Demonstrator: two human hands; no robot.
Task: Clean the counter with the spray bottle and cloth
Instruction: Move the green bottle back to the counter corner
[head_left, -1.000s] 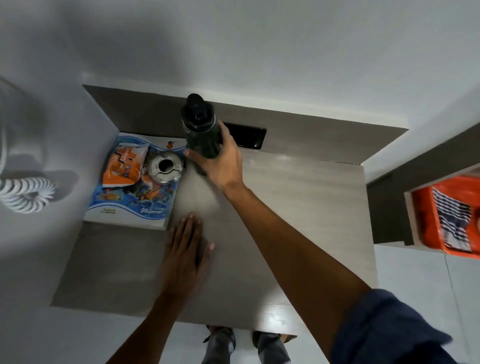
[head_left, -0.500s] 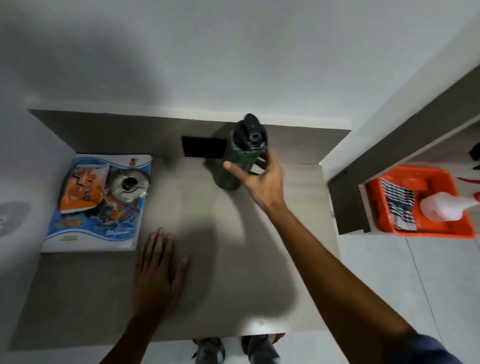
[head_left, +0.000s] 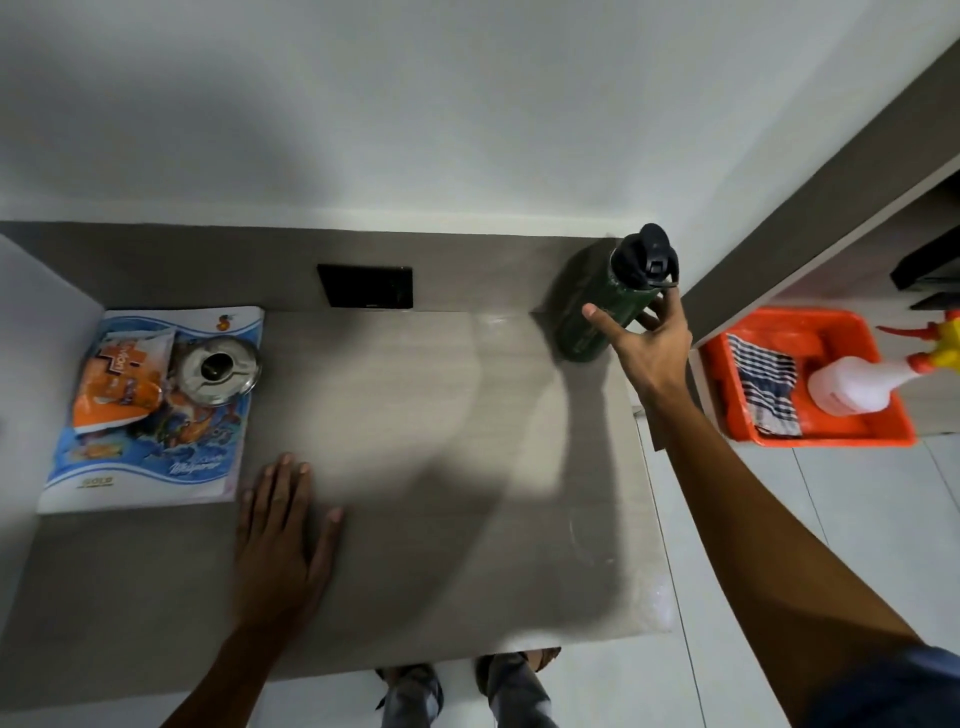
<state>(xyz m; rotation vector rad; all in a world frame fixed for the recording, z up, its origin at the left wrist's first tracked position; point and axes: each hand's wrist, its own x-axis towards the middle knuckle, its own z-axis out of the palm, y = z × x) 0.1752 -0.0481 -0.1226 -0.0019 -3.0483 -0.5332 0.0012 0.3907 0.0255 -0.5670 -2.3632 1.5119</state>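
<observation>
A white spray bottle with a yellow and red trigger lies in an orange tray to the right of the counter, beside a blue-striped cloth. The grey counter fills the middle of the view. My right hand grips a dark green water bottle with a black cap at the counter's far right corner. My left hand lies flat on the counter near its front, fingers spread, holding nothing.
A blue book sits at the counter's left with an orange packet and a metal lid on top. A black socket plate is set in the back panel. A dark wall panel borders the right.
My right hand has carried the green water bottle from beside the book across to the counter's far right corner. The view has swung right, revealing the orange tray. My left hand stayed put.
</observation>
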